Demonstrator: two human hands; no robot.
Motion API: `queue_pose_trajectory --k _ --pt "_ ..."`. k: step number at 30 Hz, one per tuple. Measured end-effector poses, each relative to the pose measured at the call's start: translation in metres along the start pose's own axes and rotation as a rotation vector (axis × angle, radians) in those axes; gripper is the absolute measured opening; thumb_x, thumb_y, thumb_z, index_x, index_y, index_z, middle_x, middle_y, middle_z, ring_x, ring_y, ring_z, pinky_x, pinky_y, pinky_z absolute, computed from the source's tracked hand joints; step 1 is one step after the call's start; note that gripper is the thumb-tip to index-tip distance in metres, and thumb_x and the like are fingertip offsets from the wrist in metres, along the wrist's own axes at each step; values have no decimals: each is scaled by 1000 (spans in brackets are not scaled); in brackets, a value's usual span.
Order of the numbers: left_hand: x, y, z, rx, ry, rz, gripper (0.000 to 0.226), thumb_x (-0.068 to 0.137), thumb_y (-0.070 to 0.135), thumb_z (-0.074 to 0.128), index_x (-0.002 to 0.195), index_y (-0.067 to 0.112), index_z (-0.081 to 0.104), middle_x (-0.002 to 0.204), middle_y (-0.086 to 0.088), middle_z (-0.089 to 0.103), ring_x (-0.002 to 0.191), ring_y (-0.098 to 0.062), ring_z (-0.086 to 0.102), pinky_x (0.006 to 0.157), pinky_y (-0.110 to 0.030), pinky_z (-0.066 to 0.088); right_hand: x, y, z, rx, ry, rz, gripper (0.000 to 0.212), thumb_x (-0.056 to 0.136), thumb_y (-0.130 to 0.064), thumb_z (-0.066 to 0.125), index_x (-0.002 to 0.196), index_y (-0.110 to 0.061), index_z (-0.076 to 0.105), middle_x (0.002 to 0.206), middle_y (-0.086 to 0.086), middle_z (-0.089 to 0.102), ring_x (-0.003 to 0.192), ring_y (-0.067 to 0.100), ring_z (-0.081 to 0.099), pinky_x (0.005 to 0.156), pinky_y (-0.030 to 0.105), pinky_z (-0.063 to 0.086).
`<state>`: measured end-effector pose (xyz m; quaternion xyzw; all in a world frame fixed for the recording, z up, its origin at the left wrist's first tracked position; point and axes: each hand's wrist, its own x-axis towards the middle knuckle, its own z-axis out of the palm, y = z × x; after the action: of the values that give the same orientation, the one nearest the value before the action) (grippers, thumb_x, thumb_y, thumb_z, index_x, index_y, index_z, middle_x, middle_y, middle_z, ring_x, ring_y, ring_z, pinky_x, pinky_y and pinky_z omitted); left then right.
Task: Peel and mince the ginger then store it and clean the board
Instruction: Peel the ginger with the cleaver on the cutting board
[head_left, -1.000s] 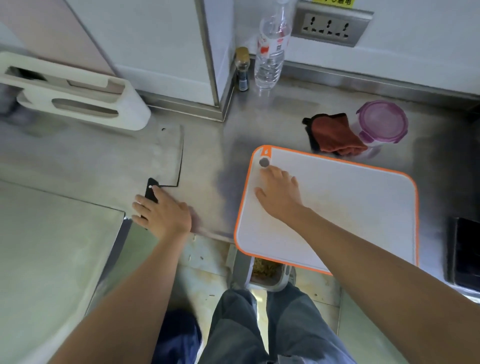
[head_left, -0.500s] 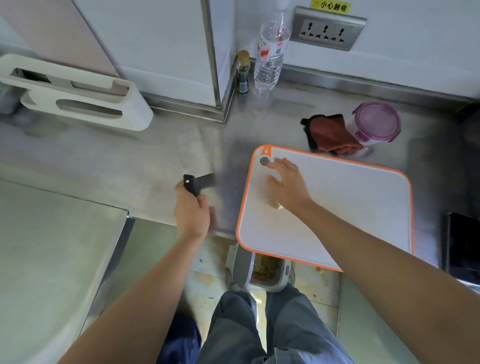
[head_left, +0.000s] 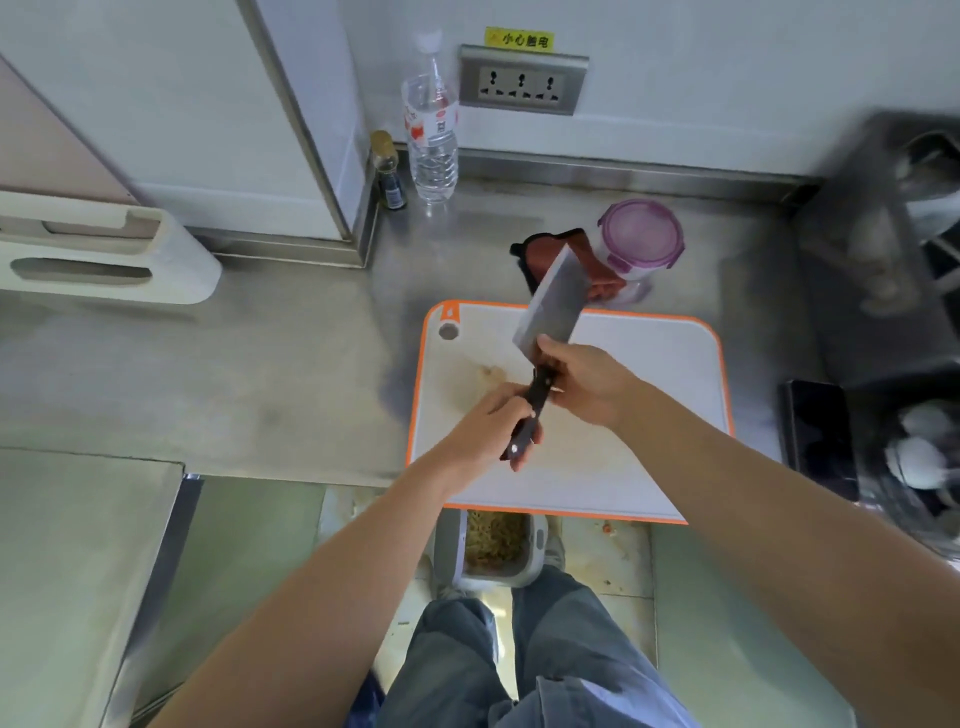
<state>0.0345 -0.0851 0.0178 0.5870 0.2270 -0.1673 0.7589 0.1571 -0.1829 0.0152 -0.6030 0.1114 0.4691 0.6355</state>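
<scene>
A white cutting board (head_left: 649, 353) with an orange rim lies on the steel counter, its near edge over the counter's front. A cleaver (head_left: 553, 299) is held above it, blade tilted up and away to the right. My left hand (head_left: 483, 428) grips the lower end of its black handle. My right hand (head_left: 589, 382) holds the handle just below the blade. A pale beige ginger-coloured spot (head_left: 488, 371) shows on the board left of my hands; I cannot tell whether a piece of ginger lies under them. A round container with a purple lid (head_left: 640, 234) stands behind the board.
A red cloth (head_left: 537, 254) lies beside the container. A water bottle (head_left: 431, 140) and a small dark bottle (head_left: 388, 176) stand at the back wall. A white knife holder (head_left: 104, 254) sits far left, a black flat object (head_left: 818, 436) right of the board, a bin (head_left: 493, 545) below.
My left hand picked the cleaver up from the counter on the left and carried it over the board. My right hand left the board and took the handle too.
</scene>
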Motion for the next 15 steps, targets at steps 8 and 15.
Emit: queue_pose_trajectory --k 8,15 --pt "26 -37 -25 675 643 45 17 92 22 54 104 13 62 100 -6 65 91 -23 61 71 -28 40 -10 -3 -50 -585 350 -248 14 97 -15 40 108 -12 46 90 6 56 60 24 64 44 23 43" --pt "47 -37 -6 872 705 -42 65 78 48 69 120 5 46 118 -14 47 107 -31 50 83 -37 43 -16 29 -58 -1024 298 -338 8 94 -16 42 95 -15 50 76 9 62 63 29 65 47 31 46"
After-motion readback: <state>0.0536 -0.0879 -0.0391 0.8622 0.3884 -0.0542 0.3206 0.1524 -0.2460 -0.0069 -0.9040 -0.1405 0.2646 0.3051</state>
